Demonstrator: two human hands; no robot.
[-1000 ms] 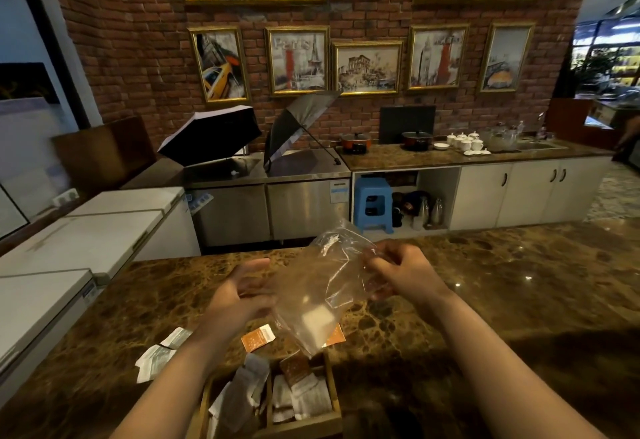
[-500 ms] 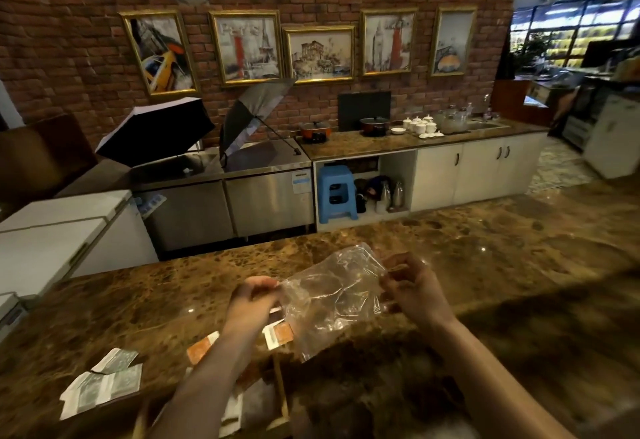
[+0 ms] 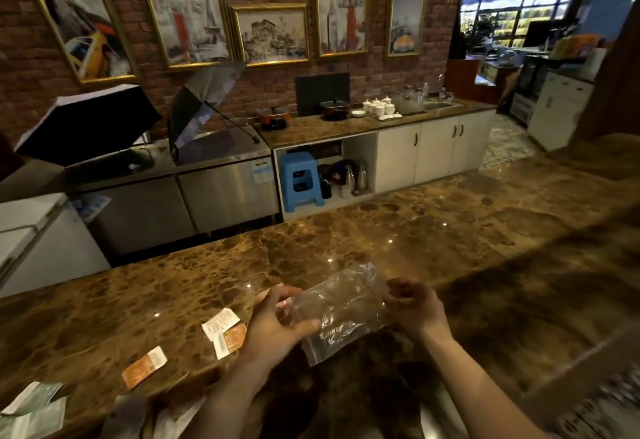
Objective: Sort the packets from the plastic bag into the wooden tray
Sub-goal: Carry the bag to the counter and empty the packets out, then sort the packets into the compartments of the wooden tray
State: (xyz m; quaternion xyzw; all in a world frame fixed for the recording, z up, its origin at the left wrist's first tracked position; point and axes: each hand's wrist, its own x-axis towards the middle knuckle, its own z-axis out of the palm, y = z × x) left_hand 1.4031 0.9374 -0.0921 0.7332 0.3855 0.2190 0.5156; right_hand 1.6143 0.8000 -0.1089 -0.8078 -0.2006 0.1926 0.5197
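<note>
A clear plastic bag [image 3: 343, 310] is stretched between both hands above the brown marble counter. My left hand [image 3: 277, 324] pinches its left edge and my right hand [image 3: 414, 307] grips its right edge. The bag looks empty. An orange and white packet [image 3: 230, 339] lies beside my left hand, with a white packet [image 3: 220, 322] overlapping it. Another orange packet [image 3: 144, 366] lies further left. Pale green-white packets [image 3: 33, 411] sit at the bottom left corner. The wooden tray is almost hidden under my left forearm; only blurred white packets [image 3: 173, 421] show at the bottom edge.
The marble counter [image 3: 415, 231] stretches far to the right and back. Behind it are steel fridges, two open umbrellas [image 3: 86, 123], a blue stool [image 3: 299, 180] and white cabinets. A blurred pale object [image 3: 588, 400] sits at the bottom right.
The view has swung right and the tray has slid out of the bottom edge. Both hands with the bag moved right and lower, and the bag now lies flatter between them.
</note>
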